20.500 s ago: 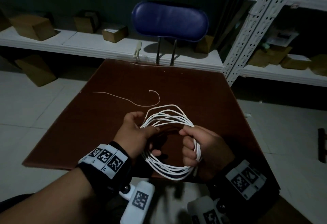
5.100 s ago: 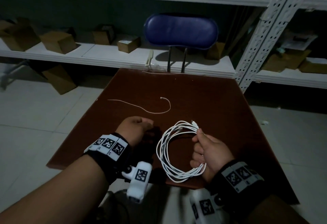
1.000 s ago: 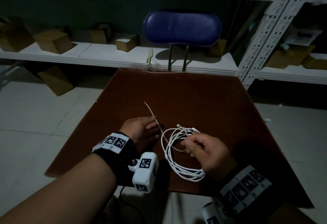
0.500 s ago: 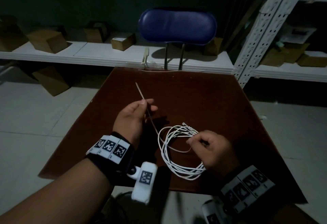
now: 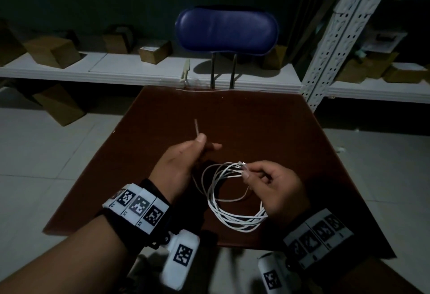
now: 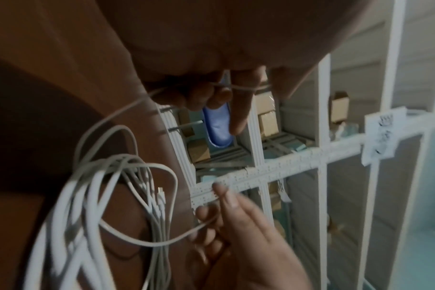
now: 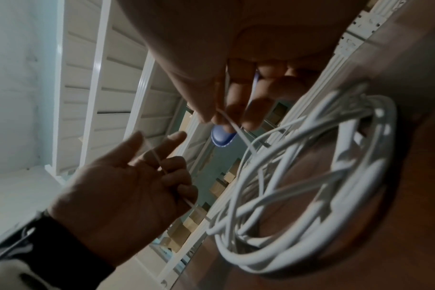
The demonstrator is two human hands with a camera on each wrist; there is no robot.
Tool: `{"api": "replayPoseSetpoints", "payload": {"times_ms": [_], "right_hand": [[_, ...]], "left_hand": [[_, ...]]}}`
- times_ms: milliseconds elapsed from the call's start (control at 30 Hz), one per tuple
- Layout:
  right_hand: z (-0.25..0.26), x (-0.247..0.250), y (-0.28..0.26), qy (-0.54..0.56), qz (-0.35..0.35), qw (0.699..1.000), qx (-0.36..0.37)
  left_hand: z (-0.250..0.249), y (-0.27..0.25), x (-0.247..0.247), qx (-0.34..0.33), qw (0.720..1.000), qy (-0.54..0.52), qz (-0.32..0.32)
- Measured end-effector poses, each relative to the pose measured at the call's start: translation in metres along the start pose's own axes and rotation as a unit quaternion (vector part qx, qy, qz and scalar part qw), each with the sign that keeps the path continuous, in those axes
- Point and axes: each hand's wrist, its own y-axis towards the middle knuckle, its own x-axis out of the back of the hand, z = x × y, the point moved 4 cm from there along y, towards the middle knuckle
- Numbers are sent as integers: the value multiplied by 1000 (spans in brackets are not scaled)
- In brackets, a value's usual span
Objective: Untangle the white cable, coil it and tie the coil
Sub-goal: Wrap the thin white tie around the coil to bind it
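The white cable (image 5: pixel 233 218) lies coiled in several loops on the dark brown table (image 5: pixel 267 126), between my hands. A thin white tie (image 5: pixel 196 127) passes through the coil. My left hand (image 5: pixel 201 141) pinches one end of the tie, which sticks up past the thumb. My right hand (image 5: pixel 245 172) pinches the other end at the coil's far side. In the left wrist view the tie (image 6: pixel 236 88) crosses the left fingers and loops down to the right hand (image 6: pixel 209 217) beside the coil (image 6: pixel 87 215). The right wrist view shows the coil (image 7: pixel 311 176) and the left hand (image 7: pixel 127 186).
A blue chair (image 5: pixel 226 31) stands at the table's far edge. White shelves (image 5: pixel 116 70) behind hold several cardboard boxes (image 5: pixel 52 52). A white perforated upright (image 5: pixel 330 38) rises at the right. Another thin white strand (image 5: pixel 202 90) lies along the far edge.
My left hand has lifted the tie off the table and holds it up. My right hand has moved to the coil's far side and taken the tie's other end.
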Motion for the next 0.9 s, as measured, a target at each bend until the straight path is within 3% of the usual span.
{"api": "replayPoseSetpoints", "payload": {"times_ms": [200,300,500,700,900], "right_hand": [[-5,1,-1,-59,-12,998,22],[1,4,-1,-43,-28,999,16],[11,7,-2,-16,-23,1000,10],[18,9,-1,-14,-48,998,47],[11,3,2,146,-45,988,-38]], "left_hand": [[-4,-6,-5,-73,993,98,7],[0,-5,-3,-53,996,71,13],[1,-3,1,-61,990,129,-4],[6,-6,-5,-53,988,140,39],[7,-9,-12,-54,987,136,69]]}}
